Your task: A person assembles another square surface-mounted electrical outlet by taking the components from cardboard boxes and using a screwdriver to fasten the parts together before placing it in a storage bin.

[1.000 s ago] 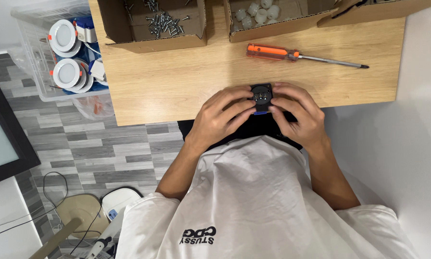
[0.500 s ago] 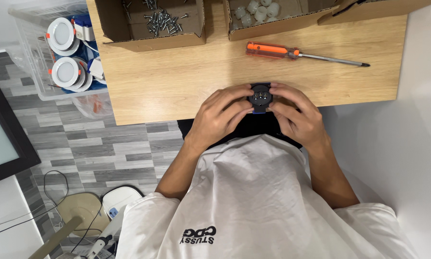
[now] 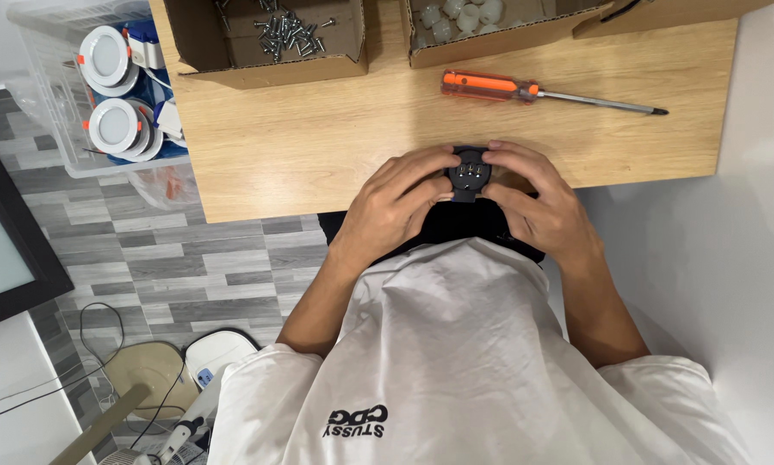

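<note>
At the near edge of a wooden table (image 3: 318, 146), the left hand (image 3: 396, 207) and right hand (image 3: 538, 202) pinch a small round black part (image 3: 470, 170) between their fingertips. Just beyond lies an orange-handled screwdriver (image 3: 490, 86). Farther off stand a cardboard box of screws (image 3: 275, 39) and a box of white pieces (image 3: 469, 21). A clear bin of round white fixtures (image 3: 111, 95) sits left of the table.

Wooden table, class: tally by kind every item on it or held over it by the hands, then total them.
Cardboard boxes: 3
Orange-handled screwdriver: 1
Small black round part, held by left hand and right hand: 1
Total: 5
</note>
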